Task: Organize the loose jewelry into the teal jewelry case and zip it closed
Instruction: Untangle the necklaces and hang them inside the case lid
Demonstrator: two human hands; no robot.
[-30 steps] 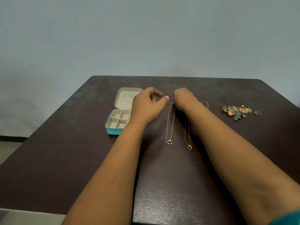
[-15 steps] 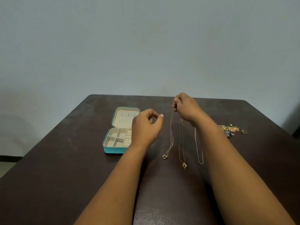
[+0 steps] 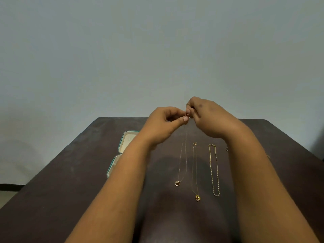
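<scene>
ur L hand (image 3: 162, 126) + R hand (image 3: 206, 118) pinch thin gold ring-pendant necklace (image 3: 182, 163) clasp | open teal case (image 3: 122, 146) left | dark table (image 3: 61, 181)

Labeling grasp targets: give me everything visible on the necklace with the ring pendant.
The ring-pendant necklace is a very fine gold-coloured chain, doubled into two strands. Its clasp end is raised above the table, pinched between the left hand and the right hand. The strands run down to a small round ring pendant at the bottom, near or on the tabletop. It is the leftmost of three chains.
</scene>
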